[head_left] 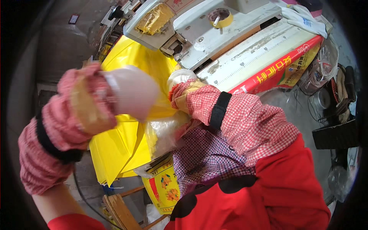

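Note:
My left hand (135, 91), in a white knit glove, is over the yellow plastic sheeting (119, 57). Motion blurs it and its fingers cannot be made out. At the sheeting's right edge, beside the sewing machine (214, 32), my right hand (181, 78) also wears a white glove. It looks curled closed on that edge, though its fingertips are hidden. More yellow sheets (115, 153) hang in folds below the hands, towards my lap. A clear plastic bag (163, 130) lies next to them, under my right wrist.
A tape roll (220, 18) rests on the machine's top. Along the white worktop (260, 50) runs a red printed strip; a loose white glove (304, 21) lies at its far end. At lower left stands a wooden frame (120, 212), near a yellow printed bag (165, 188).

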Demonstrator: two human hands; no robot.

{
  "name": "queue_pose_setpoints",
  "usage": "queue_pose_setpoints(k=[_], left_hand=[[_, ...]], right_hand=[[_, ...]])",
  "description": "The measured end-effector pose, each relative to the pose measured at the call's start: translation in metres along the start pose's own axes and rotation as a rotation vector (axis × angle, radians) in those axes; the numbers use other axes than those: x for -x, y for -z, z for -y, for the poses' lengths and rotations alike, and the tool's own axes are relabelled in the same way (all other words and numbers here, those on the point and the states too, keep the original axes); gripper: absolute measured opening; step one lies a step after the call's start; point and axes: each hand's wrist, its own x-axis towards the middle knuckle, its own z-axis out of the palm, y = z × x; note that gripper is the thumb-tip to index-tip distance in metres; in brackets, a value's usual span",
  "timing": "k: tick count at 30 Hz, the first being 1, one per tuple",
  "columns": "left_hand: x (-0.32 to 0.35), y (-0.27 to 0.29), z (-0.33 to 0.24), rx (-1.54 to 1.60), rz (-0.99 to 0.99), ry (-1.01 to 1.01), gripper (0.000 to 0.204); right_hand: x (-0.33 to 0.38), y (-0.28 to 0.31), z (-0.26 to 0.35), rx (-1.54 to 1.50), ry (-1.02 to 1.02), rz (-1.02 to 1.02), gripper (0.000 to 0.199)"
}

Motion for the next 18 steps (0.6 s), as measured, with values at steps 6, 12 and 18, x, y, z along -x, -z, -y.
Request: queue_pose_setpoints(k=[6,12,18], left_hand=[[0.074,-0.029,-0.029,-0.309,-0.143,0.292,0.010],[0.025,-0.044,-0.104,0.184,-0.655,-0.649,0.013],[0.019,0.010,-0.023,0.383,-0.349,-0.300,0.023]], right_hand=[[-0.005,-0.001,-0.004,-0.019,0.078,0.110,0.028],[-0.007,0.002,-0.007,-0.101,0.127,0.056,0.028],[0.008,0.003,-0.015,-0.130,0.200,0.135,0.028]])
